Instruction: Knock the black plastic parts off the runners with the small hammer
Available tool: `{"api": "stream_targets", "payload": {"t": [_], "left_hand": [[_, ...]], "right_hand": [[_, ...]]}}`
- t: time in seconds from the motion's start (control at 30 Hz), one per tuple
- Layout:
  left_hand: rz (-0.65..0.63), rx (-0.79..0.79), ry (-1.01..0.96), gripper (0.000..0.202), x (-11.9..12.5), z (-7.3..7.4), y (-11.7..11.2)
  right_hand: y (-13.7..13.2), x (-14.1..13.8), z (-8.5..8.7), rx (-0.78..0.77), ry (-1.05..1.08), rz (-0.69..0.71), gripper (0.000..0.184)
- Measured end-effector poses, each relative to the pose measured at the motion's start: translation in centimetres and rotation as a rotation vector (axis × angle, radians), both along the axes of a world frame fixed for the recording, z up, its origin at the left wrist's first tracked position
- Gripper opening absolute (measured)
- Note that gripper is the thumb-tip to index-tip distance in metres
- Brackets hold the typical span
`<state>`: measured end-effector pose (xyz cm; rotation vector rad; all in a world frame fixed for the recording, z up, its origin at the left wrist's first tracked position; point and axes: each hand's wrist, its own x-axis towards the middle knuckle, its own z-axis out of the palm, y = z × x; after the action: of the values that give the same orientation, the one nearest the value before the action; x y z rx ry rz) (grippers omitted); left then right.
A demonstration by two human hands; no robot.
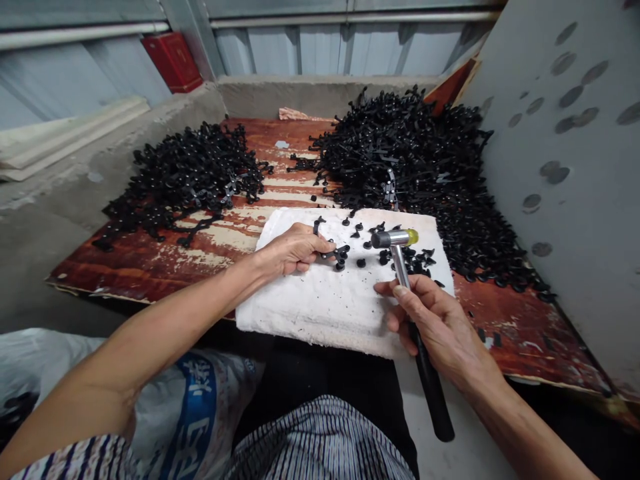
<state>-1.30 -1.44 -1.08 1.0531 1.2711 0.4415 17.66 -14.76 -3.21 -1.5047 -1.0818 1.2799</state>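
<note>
White cloth [320,307] below, outstretched left hand [296,249] pinched on a black part [341,252], right hand [434,321] loose around a slanting hammer [430,383].

The left grip [303,250] holds a link [343,251] over the cloth [320,307] on the counter [160,270], and the right grip [420,307] holds a hammer [401,267] over the cloth's right side, with loose bits [361,263] on it, mostly between them. A heap [190,167] is past the left grip and to its left, and another heap [400,147] is past the right grip. A bag [160,400] is below the left grip, to its left.
</note>
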Motion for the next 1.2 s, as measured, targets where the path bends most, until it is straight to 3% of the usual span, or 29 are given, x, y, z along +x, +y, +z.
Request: {"api": "stream_targets", "payload": {"t": [0.67,0.87,1.0,1.2], "left_hand": [[-0.006,0.018,0.076,0.023,0.4,0.4,0.2],[-0.024,0.063,0.096,0.022,0.1,0.5,0.2],[-0.035,0.072,0.098,0.019,0.1,0.3,0.5],[-0.056,0.065,0.143,0.019,0.0,0.5,0.5]], "right_hand": [[0.0,0.3,-0.8,-0.002,0.053,0.008,0.041],[-0.1,0.2,-0.2,0.001,-0.003,0.055,0.038],[0.0,0.2,0.2,0.184,-0.227,0.086,0.034],[1.0,1.0,-0.8,0.707,-0.779,0.078,0.039]]}}
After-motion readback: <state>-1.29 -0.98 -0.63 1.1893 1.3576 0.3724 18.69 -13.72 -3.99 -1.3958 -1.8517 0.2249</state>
